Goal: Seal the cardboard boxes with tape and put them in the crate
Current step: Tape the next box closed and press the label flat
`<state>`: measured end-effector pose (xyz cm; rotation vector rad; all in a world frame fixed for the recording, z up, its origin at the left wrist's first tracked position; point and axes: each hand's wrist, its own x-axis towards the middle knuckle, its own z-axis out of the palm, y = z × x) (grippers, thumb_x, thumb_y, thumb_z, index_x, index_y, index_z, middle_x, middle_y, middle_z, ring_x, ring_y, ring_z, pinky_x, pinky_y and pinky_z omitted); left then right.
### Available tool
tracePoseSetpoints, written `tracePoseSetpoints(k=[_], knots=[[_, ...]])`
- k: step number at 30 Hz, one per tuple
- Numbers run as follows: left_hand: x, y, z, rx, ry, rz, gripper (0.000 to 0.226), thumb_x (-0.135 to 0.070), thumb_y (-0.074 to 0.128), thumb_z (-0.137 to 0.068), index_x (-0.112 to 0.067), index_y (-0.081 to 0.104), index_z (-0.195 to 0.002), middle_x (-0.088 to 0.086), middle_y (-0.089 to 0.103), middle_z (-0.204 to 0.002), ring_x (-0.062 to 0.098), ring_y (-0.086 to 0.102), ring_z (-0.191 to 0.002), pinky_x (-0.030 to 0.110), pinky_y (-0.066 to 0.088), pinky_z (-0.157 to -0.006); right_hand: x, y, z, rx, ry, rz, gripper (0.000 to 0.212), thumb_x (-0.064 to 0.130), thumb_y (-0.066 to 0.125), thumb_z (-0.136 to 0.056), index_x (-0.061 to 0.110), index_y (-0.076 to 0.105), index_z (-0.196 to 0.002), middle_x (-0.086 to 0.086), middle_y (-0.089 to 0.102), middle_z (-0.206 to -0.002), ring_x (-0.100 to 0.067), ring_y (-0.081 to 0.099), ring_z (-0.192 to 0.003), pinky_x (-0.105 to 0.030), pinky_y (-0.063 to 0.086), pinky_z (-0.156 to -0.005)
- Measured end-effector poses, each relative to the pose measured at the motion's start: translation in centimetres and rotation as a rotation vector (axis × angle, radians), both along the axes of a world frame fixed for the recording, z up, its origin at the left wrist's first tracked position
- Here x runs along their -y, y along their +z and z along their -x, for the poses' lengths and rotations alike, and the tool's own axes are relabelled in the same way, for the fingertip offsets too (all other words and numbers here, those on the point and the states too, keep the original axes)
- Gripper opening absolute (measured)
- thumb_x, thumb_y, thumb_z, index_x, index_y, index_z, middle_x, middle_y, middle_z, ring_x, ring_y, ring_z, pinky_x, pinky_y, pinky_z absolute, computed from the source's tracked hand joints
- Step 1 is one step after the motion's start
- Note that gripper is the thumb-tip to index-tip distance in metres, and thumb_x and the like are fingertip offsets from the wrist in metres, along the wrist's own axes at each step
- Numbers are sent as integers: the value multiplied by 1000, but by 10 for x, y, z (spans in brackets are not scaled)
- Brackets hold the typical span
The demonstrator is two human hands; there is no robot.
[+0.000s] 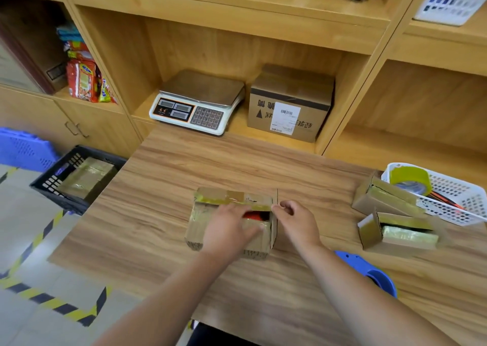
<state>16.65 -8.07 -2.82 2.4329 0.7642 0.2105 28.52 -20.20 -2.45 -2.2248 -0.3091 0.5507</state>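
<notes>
While one taped box [87, 178] is seen in the black crate [50, 183] left of the open box [197, 228], the open box is held on the table [171, 166]: its near flap is pressed flat by the left hand [226, 229], its far flap's end pinched by the right hand [297, 221]. Should either be released for the blue tape dispenser [379, 277], right of the box, the flaps could spring apart.

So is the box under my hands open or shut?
Open. The box has a gap between its flaps showing something red inside; the left hand presses the near flap.
</notes>
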Motion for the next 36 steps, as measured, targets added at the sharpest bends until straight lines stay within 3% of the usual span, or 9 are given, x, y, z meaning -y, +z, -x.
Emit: tracePoseSetpoints(k=[3,7,9,12,14,23,27,30,36], knots=[[-43,-1,6,-30,19,-171,59,-48,61,-81,-24,50,-134,-2,53,-134,19,41,-127,36,33,-107,-4,4,4,45,-10,13,16,39,61,-85,29,64,-97,18,62,-78,-2,57,-74,-26,44,-66],[-83,-9,3,-270,-89,-274,66,-40,54,-87,-19,31,-146,1,32,-152,20,19,-143,38,12,-117,-6,10,7,108,-31,46,6,30,58,-85,30,64,-85,14,63,-72,-8,58,-71,-27,44,-63],[-91,-12,-2,-307,-132,-303,60,-42,51,-90,-18,37,-143,2,40,-147,21,28,-139,36,17,-117,-5,13,7,124,-44,77,5,30,57,-85,33,61,-85,17,62,-78,-8,59,-76,-25,42,-61],[-99,-7,-11,-244,-99,-235,29,-43,53,-88,-22,62,-107,-1,65,-104,20,57,-101,31,47,-85,0,17,5,148,-58,110,11,30,58,-86,38,55,-79,24,57,-74,-1,56,-73,-21,41,-60],[-106,2,-19,-283,-68,-129,24,-49,55,-87,-26,61,-88,-6,62,-81,16,58,-80,27,46,-61,1,18,6,162,-63,126,17,31,57,-87,39,55,-72,23,60,-72,3,55,-71,-19,42,-60],[-140,12,-49,-281,-88,50,38,-53,68,-75,-22,50,-61,-6,56,-65,16,56,-71,25,29,-49,-10,11,23,208,-108,178,8,29,59,-86,28,66,-81,15,64,-75,-9,60,-76,-26,42,-62],[-154,8,-56,-340,-144,95,46,-63,59,-79,-18,56,-67,-1,61,-75,22,59,-81,27,34,-57,-18,10,30,241,-70,227,11,34,65,-83,24,69,-82,11,67,-83,-10,60,-79,-27,44,-67],[-158,2,-58,-358,-194,-71,47,-66,52,-82,-22,64,-97,1,66,-97,22,56,-97,31,37,-77,-28,8,35,274,-22,254,18,39,69,-80,21,69,-84,6,64,-89,-14,60,-82,-29,46,-71],[-148,-1,-51,-112,-206,-271,46,-57,60,-80,-25,62,-113,-3,63,-111,21,42,-117,38,23,-103,-38,10,35,296,33,364,26,46,67,-80,22,70,-86,6,63,-94,-15,60,-87,-29,45,-73]])
